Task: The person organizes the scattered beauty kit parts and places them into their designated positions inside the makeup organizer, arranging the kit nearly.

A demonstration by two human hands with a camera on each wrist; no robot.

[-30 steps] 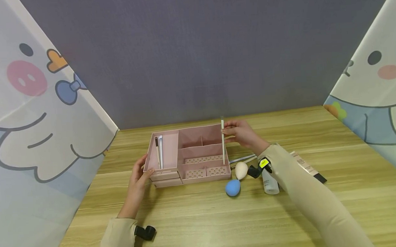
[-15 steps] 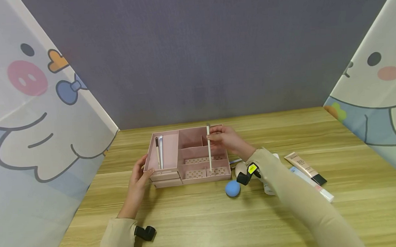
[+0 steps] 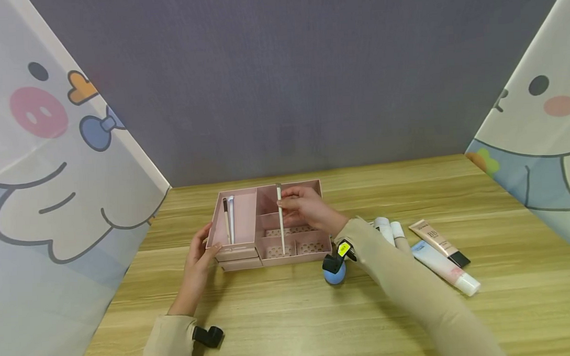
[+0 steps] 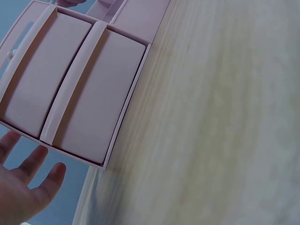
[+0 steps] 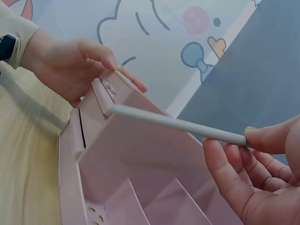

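The right hand [image 3: 309,208] pinches a slim pale brush [image 3: 281,225] between thumb and fingertips; the brush stands nearly upright just beside those fingertips, its tuft end up and its lower end over the front compartments, though I cannot tell whether it touches them; the left hand [image 3: 198,259] grips the near corner of a pink box [image 3: 292,260], thumb over the front edge and fingers along the side; the two drawers [image 4: 101,93] in the box front lie just beside the left hand; two more brushes [image 3: 232,222] rest side by side in the long tray to the right of the left hand; a blue sponge [image 3: 334,277] sits on the bench [image 3: 280,319] below the right wrist, partly hidden; beyond the right sleeve [image 3: 387,279], well apart from the right hand, lie a beige tube [image 3: 435,238] with a black cap, a blue-and-white tube [image 3: 441,264] and a white bottle [image 3: 383,228].
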